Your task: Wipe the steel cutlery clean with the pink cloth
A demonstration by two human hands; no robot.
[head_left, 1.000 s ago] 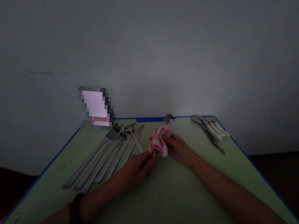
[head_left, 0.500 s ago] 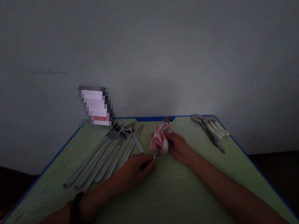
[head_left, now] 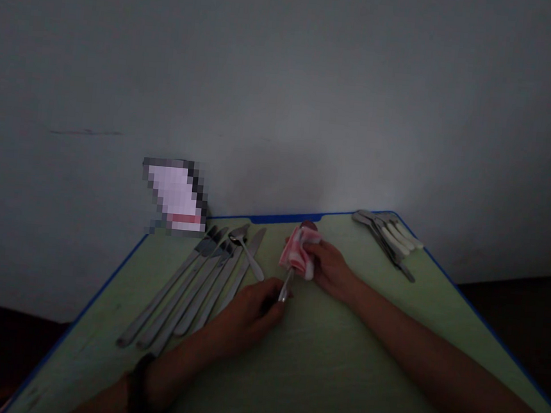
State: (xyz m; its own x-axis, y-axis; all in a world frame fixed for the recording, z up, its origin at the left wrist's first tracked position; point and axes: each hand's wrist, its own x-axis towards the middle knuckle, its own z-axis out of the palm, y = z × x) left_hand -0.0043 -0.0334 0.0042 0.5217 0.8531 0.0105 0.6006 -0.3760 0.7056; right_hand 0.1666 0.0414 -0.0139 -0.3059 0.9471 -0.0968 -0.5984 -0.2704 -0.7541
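**Spoon [head_left: 286, 286] wrapped in pink cloth [head_left: 298, 253]**

Slants at far middle of counter [head_left: 338, 366]. Left hand [head_left: 251, 310] grip pinched tight on handle end; right hand [head_left: 332, 270] grip clenched round cloth at bowl end. Knives [head_left: 191, 289] in row just left; cutlery pile [head_left: 388, 239] far right.

Compared with 1 second ago, the crumpled pink-and-white cloth [head_left: 299, 253] sits closer to the blue far edge of the green table [head_left: 279, 218], carried there by the right hand [head_left: 334, 274]. It now covers nearly all of the bowl of the slim silver metal spoon [head_left: 285, 288], which earlier stood clear against that edge. The left hand [head_left: 249, 312] lies a little farther from the edge. A bare stretch of handle now shows between its fingertips and the cloth, where the 2 touched before.
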